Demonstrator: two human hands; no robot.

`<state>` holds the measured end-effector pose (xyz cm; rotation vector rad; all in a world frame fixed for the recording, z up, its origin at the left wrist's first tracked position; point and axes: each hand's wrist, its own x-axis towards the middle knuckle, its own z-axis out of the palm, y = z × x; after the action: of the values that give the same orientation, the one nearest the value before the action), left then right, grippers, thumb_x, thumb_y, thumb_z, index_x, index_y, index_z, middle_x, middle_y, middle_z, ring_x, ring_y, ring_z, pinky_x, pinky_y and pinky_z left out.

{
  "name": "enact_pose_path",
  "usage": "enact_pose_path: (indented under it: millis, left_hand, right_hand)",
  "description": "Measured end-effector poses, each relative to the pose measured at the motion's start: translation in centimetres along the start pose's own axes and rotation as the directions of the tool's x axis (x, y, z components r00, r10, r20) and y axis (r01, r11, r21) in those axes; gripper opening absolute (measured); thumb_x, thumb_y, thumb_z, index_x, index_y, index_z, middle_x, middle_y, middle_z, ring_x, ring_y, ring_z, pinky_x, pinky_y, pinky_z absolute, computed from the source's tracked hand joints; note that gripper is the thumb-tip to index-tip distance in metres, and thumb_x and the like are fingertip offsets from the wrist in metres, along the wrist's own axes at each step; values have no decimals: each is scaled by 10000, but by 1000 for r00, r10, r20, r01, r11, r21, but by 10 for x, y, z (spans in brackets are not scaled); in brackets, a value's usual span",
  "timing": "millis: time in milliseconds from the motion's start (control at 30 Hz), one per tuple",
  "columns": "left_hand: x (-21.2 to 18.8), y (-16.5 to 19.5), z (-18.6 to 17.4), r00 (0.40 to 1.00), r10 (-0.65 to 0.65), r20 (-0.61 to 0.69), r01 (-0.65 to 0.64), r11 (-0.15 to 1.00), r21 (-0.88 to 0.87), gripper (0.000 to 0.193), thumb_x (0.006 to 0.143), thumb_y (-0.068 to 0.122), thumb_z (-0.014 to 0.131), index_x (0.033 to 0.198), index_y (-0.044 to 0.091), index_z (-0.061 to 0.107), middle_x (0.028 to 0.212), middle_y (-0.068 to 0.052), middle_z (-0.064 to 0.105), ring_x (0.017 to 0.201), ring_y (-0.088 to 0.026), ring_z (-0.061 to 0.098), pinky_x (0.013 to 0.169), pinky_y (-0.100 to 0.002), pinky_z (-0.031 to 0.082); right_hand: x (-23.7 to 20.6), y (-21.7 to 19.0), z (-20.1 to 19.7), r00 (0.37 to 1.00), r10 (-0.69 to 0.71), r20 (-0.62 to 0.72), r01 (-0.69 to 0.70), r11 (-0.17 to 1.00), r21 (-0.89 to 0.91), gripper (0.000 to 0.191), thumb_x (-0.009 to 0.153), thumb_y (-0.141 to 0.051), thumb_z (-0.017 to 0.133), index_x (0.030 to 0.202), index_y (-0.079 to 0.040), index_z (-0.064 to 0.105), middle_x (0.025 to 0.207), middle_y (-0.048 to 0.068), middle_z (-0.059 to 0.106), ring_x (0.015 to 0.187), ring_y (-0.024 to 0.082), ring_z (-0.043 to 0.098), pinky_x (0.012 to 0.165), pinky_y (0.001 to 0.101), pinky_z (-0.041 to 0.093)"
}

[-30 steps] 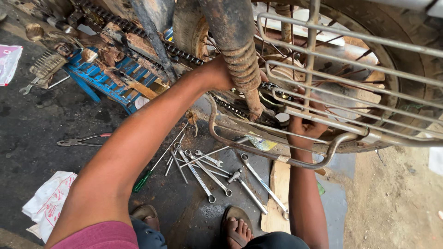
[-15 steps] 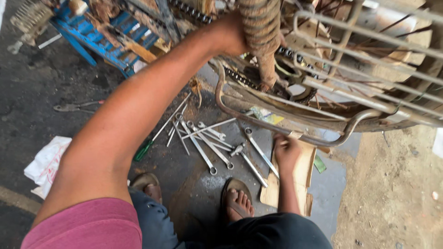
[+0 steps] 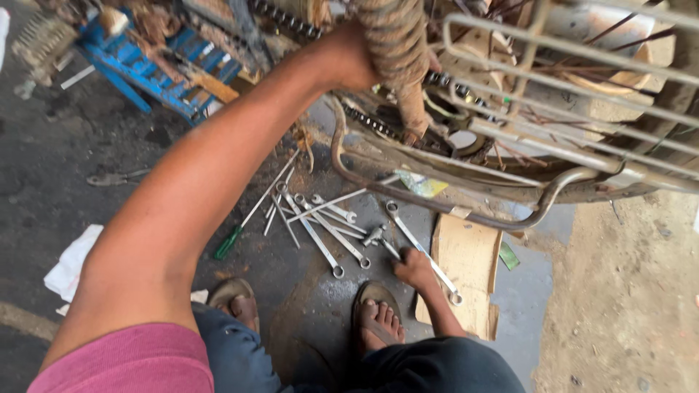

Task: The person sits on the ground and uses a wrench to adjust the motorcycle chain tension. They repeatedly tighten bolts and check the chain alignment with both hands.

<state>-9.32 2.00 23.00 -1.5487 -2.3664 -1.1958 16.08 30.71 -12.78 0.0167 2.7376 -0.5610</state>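
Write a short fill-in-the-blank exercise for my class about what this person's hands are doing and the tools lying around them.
1. The right hand reaches down to the wrenches spread on the ______.
2. The left hand is raised against the coiled ______ of the vehicle.
3. The screwdriver lying beside the wrenches has a ______ handle.
4. Beside the right hand lies a flat piece of ______, brown in colour.

Missing words: ground; spring; green; cardboard

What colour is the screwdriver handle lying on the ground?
Green, seen in the head view: the screwdriver handle.
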Motion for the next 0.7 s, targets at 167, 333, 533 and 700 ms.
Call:
enact_pose_path:
  millis: [167,333,533,700]
  left_hand:
    - [0,0,0,1000,-19,10,19,1000,-10,195,932,181,738,1102,88,718,1137,-101,725,1089,-240,692,1023,-388,537]
    - [0,-3,1,1000,-31,5,31,999,-12,194,930,180,744,1102,92,722,1136,-97,730,1088,-237,696,1021,-386,541]
    - [2,-5,1,999,-38,-14,38,999,1,193,928,179,751,1101,97,728,1134,-93,735,1088,-232,700,1018,-384,546]
    - [4,-5,-3,998,-50,-26,50,999,7,192,927,178,757,1101,101,733,1133,-89,739,1088,-229,704,1016,-382,550]
  right_hand:
    - [-27,-26,-39,988,148,-47,-76,723,687,300,958,-299,641,967,1,652,707,76,592,603,157,519,535,315,430]
    - [-52,-59,-82,886,-32,-463,463,141,875,487,1001,-526,531,1133,-61,587,700,15,553,578,95,512,517,265,419]
    - [-13,-95,-93,656,63,-752,604,553,573,528,1110,-535,437,948,-43,543,684,30,552,571,123,490,529,280,393]
    - [29,-140,-97,492,62,-868,832,259,490,460,1110,-478,419,978,-44,491,728,22,543,595,139,524,530,286,447]
